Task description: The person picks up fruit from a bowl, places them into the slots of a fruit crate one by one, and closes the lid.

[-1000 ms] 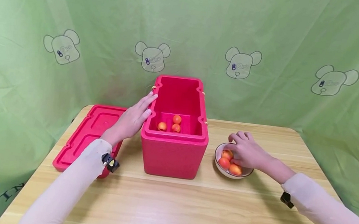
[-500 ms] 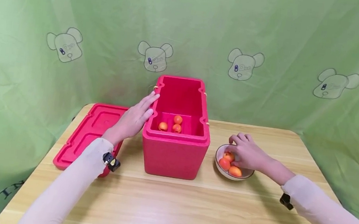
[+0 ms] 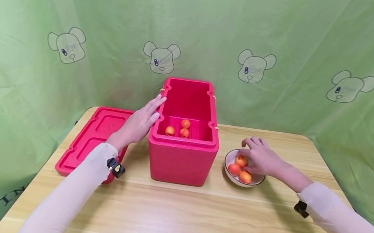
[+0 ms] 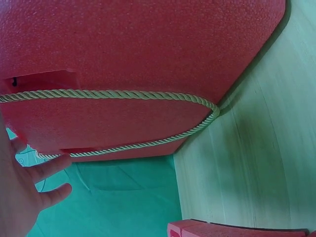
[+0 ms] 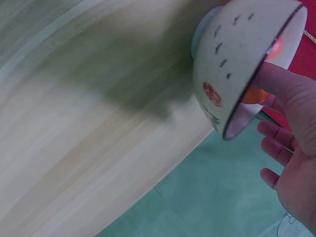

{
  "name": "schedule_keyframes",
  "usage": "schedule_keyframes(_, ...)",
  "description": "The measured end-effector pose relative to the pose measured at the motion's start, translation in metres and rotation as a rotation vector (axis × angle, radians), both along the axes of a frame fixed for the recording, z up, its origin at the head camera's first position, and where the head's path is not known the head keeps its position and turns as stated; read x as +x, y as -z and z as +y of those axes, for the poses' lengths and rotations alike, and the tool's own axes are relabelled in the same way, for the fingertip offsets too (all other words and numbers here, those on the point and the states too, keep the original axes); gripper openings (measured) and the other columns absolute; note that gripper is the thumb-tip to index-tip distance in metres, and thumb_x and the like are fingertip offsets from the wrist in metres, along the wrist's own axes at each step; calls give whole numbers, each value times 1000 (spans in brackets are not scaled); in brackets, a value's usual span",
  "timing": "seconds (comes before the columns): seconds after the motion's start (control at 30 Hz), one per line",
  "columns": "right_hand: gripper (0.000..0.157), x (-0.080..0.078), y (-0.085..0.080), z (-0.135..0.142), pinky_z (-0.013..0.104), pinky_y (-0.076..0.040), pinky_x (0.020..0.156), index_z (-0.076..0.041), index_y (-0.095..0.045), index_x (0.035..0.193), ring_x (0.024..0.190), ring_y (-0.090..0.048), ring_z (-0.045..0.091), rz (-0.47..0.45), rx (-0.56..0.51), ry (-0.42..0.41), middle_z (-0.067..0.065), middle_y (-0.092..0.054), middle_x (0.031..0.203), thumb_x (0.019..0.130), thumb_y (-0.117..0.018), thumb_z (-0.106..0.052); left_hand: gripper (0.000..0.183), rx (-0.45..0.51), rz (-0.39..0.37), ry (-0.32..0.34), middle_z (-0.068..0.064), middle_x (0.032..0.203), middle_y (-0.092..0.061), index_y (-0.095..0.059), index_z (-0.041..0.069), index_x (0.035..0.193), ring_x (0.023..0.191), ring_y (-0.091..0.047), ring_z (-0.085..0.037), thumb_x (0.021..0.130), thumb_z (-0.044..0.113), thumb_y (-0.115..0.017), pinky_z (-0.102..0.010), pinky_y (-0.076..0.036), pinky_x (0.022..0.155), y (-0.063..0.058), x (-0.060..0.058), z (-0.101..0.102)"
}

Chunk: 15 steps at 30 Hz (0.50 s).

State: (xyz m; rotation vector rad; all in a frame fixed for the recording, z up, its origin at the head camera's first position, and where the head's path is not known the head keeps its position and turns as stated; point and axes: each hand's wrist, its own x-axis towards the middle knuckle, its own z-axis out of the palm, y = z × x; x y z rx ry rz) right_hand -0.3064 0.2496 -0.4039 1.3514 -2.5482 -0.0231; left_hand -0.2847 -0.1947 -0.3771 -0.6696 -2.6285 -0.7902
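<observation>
A deep red foam box [image 3: 179, 164] stands lidless mid-table, with 3 small orange-red fruits [image 3: 185, 124] on its floor. My left hand [image 3: 138, 125] rests, fingers extended, on the box's left rim. The left wrist view shows this hand [image 4: 22, 192] beside a rope handle [image 4: 133, 95] on the box's side. To the right, a white bowl [image 3: 232, 178] with a dark rim holds more fruits [image 3: 234, 170]. My right hand [image 3: 262, 158] reaches into it, thumb and forefinger pinching a rear fruit [image 3: 241, 160]. In the right wrist view, the thumb partly covers that fruit [image 5: 254, 97].
The red lid [image 3: 83, 141] lies on the wooden table [image 3: 175, 215] left of the box, partly under my left forearm. A green curtain [image 3: 204, 26] with printed bear heads hangs right behind the table's far edge.
My right hand has shifted slightly right and up, and the rear fruit has moved with its fingers, apart from the others in the bowl. The left hand stays on the rim.
</observation>
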Motion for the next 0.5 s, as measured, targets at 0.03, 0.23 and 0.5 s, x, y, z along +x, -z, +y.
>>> schedule_keyframes(0.03,42,0,-2,0,48,-33,78,-16,-71,92,93,-44,28,3,-7,-1,13,-56,103,55,-87,-29,58,-2,1,0,8,158,-11,-10,38,150,142,-25,-17,97,51,-31,-51,-41,101,0,0,0)
schedule_keyframes(0.23,37,-4,-20,0,50,-34,79,-14,-69,89,93,-46,30,40,-34,-11,13,-55,101,59,-85,-28,58,-10,16,5,7,158,-12,-11,37,150,142,-25,-18,97,50,-30,-52,-39,102,-2,0,-2)
schedule_keyframes(0.5,38,-11,-53,-2,52,-34,79,-16,-68,90,93,-45,31,97,-47,42,13,-56,102,57,-85,-24,58,-21,6,9,7,158,-11,-11,37,150,141,-27,-19,97,51,-30,-54,-38,102,-3,0,-1)
